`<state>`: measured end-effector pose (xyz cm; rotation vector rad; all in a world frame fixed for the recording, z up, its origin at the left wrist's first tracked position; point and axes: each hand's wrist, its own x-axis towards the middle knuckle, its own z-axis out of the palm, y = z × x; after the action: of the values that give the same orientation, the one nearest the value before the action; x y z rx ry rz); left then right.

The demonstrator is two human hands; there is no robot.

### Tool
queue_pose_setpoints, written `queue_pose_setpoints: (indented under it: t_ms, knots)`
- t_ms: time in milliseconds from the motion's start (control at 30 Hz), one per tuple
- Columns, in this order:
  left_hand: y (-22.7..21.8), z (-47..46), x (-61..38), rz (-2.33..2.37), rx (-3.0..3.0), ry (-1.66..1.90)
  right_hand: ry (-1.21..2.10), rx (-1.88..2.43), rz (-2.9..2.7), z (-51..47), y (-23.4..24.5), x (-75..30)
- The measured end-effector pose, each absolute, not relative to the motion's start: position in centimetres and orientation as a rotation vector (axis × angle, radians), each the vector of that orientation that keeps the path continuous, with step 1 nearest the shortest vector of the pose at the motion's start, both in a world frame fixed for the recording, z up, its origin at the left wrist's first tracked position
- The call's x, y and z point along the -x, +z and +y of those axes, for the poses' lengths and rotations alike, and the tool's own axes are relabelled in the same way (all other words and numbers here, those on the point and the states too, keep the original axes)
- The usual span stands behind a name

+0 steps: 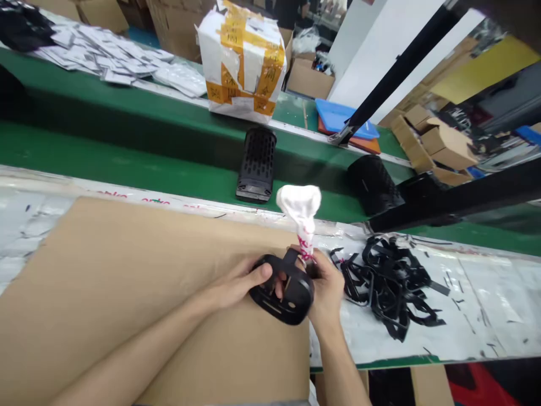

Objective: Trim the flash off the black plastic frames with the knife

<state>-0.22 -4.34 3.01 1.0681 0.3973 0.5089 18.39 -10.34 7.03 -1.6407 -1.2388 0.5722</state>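
My left hand (240, 282) grips the left side of a flat black plastic part (285, 290) with slots in it, thumb on top. My right hand (327, 287) is closed round a rolled white cloth (301, 211) with red print, which sticks up from the fist and touches the part's far edge. Both hands hover over a brown cardboard sheet (127, 282) on the bench.
A heap of black plastic offcuts (389, 282) lies to the right. Two black perforated housings (256, 163) (374, 183) stand on the green conveyor (127, 141). Behind are a taped white package (243, 56), loose plastic bags (110, 53), blue trays (338, 115) and cardboard boxes (443, 146).
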Motion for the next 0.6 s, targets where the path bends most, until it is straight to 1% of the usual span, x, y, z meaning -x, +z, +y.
queue_pose_setpoints:
  t_ms: [100, 200, 300, 400, 467, 600]
  knots:
    - [2.6, -4.6, 0.3, 0.482, -1.124, 0.592, 0.499, 1.664, -1.291, -10.6, 7.6, -17.9]
    - [2.1, -4.4, 0.5, 0.446, -1.122, 0.603, 0.440, 1.671, -1.364, -10.9, 8.1, -18.1]
    - [1.7, -3.7, 0.8, 0.422, -1.111, 0.584, 0.541, 1.660, -1.422, -10.5, 8.4, -18.4]
    - [1.7, -2.9, 0.8, 0.524, -1.050, 0.621, 0.698, 1.649, -1.454, -9.8, 8.2, -18.9]
    - [1.9, -2.0, 0.9, 0.589, -0.962, 0.662, 0.756, 1.625, -1.467, -9.7, 7.2, -19.4]
    - [2.8, 0.6, 2.3, 0.581, -0.785, 0.737, 0.700, 1.648, -1.539, -10.3, 3.1, -21.5]
